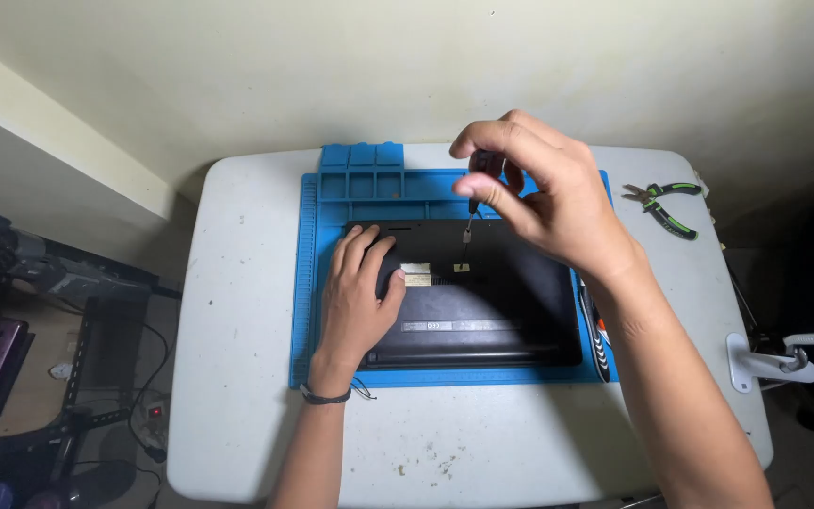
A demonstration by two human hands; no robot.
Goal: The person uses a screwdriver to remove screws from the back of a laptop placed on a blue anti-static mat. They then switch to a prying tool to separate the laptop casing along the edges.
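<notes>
While the left hand (355, 297) is pressed flat and open on the black laptop (482, 297) at frame centre to steady it, a small screwdriver (479, 193) is pinched upright by the right hand (544, 193). Its tip appears to be set on a screw, though this is barely visible.

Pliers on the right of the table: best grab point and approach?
Take the pliers by the green-and-black handles, coming from above at the right. They lie flat on the white table, jaws pointing left toward the blue mat, handles spread to the right with bare table around them. The right hand, nearest, is shut on a small screwdriver.
</notes>
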